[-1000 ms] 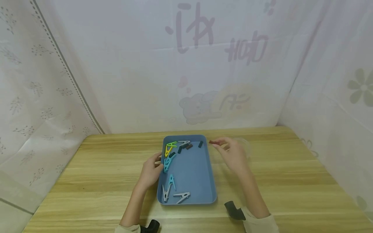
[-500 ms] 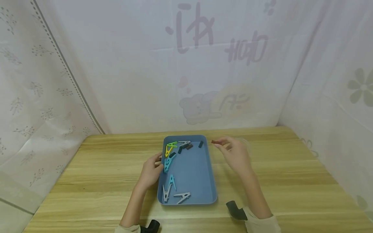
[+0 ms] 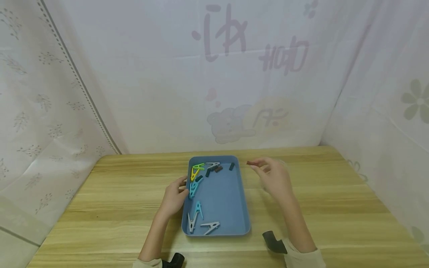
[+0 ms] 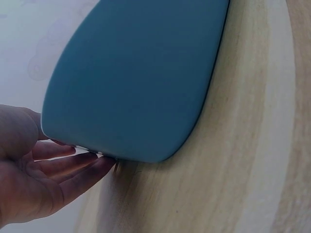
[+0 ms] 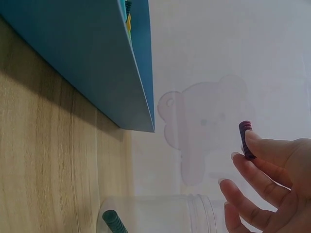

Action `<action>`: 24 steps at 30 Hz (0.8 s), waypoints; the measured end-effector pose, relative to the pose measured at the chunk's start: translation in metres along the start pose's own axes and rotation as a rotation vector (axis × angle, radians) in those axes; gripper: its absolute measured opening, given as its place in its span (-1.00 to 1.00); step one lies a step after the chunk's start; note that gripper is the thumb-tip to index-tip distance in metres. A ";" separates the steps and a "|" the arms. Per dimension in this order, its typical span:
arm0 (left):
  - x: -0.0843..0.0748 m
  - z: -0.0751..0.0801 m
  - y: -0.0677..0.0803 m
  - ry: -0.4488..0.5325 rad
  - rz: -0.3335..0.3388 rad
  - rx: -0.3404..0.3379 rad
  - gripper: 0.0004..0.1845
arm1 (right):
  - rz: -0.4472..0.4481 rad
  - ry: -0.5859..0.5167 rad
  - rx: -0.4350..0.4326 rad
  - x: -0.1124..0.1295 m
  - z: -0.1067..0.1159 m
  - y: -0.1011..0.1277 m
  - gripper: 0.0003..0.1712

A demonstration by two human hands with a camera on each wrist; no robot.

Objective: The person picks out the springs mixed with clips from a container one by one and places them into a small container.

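Observation:
My right hand (image 3: 276, 178) pinches a small dark red coil spring (image 3: 252, 163) between thumb and fingertips, in the air just right of the blue tray (image 3: 222, 201). In the right wrist view the spring (image 5: 246, 140) stands nearly upright, and the other fingers are spread below it. At the tray's left side, my left hand (image 3: 174, 197) holds the wall, thumb at the rim and fingers along the outside. In the left wrist view the fingers (image 4: 80, 170) touch the tray's outer wall.
Inside the tray lie a green clip (image 3: 198, 166), a yellow clip (image 3: 195, 174), several turquoise and grey clips, and several dark springs, one alone at the right (image 3: 232, 166). A clear jar (image 5: 160, 213) with a green spring (image 5: 114, 221) lies beyond my right hand.
My right hand has drifted a little to the right, away from the tray's edge, carrying the red spring. My left hand has stayed on the tray.

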State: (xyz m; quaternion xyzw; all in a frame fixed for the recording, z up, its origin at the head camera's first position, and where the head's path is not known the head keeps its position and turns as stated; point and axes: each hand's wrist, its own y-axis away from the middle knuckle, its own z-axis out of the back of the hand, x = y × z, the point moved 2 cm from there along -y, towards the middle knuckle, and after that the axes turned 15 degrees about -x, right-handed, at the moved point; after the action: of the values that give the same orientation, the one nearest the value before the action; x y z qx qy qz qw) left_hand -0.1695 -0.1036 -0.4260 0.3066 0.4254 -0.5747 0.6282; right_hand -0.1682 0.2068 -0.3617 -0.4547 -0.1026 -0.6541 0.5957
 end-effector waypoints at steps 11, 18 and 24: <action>0.000 0.000 0.000 0.009 0.002 -0.001 -0.43 | -0.013 0.005 0.007 0.000 0.007 -0.001 -0.72; 0.000 0.000 0.000 0.007 -0.003 -0.001 -0.44 | -0.017 0.023 0.000 -0.001 0.011 -0.002 -0.69; 0.001 0.000 0.000 0.013 0.005 -0.002 -0.44 | -0.021 0.023 -0.006 -0.002 0.014 -0.002 -0.68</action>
State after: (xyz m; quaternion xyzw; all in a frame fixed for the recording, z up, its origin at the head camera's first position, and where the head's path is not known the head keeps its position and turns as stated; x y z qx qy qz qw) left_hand -0.1696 -0.1038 -0.4265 0.3109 0.4294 -0.5708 0.6270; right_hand -0.1642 0.2183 -0.3546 -0.4480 -0.0986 -0.6657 0.5885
